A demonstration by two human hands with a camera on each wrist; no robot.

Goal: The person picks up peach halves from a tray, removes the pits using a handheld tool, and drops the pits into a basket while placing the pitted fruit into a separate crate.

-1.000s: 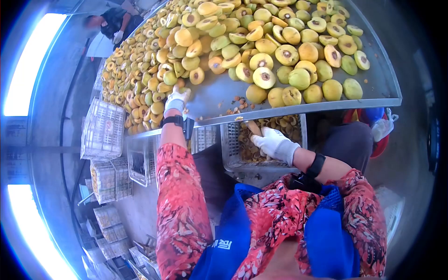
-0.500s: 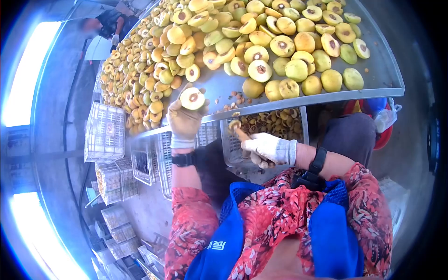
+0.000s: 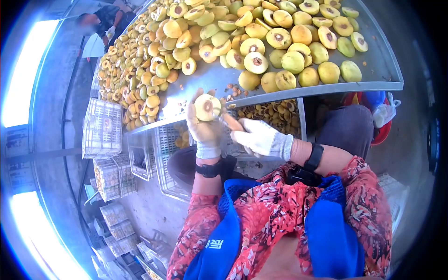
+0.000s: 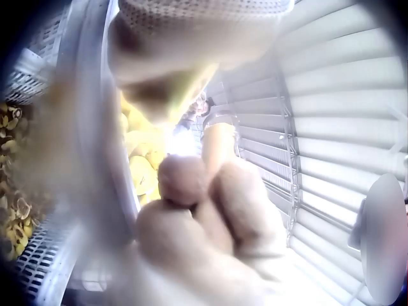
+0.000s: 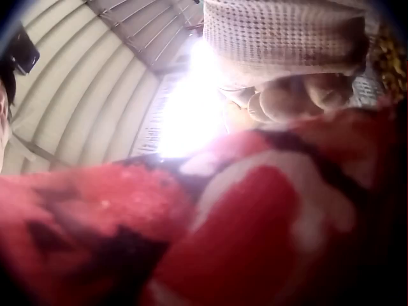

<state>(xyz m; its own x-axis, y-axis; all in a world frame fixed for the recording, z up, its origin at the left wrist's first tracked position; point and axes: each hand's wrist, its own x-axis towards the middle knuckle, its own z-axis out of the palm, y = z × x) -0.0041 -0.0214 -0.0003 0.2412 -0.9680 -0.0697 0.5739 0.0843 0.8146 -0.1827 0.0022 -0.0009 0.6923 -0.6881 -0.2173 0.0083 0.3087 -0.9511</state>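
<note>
My gloved left hand (image 3: 201, 132) holds a yellow peach half (image 3: 207, 107), cut face up, just beyond the front edge of the table. In my gloved right hand (image 3: 261, 138) I grip the wooden handle (image 3: 233, 123) of a pitting tool. Its tip overlaps the right side of the peach half in the head view. The left wrist view shows the tool's metal loop (image 4: 220, 118) above the curled right fingers (image 4: 245, 197), facing the fruit. Only the knit cuff (image 5: 280, 38) and curled fingers of the right hand show in the right wrist view; a sleeve covers the rest.
A metal table (image 3: 326, 88) bears a large heap of peach halves (image 3: 140, 70). Below its edge stands a crate (image 3: 304, 121) of cut pieces (image 3: 275, 116). White plastic crates (image 3: 102, 128) are stacked at left. Another person (image 3: 109, 21) works at the far left.
My left hand has taken a peach half from the table and brought it back and right, toward the right hand. The tool's tip has come to the fruit.
</note>
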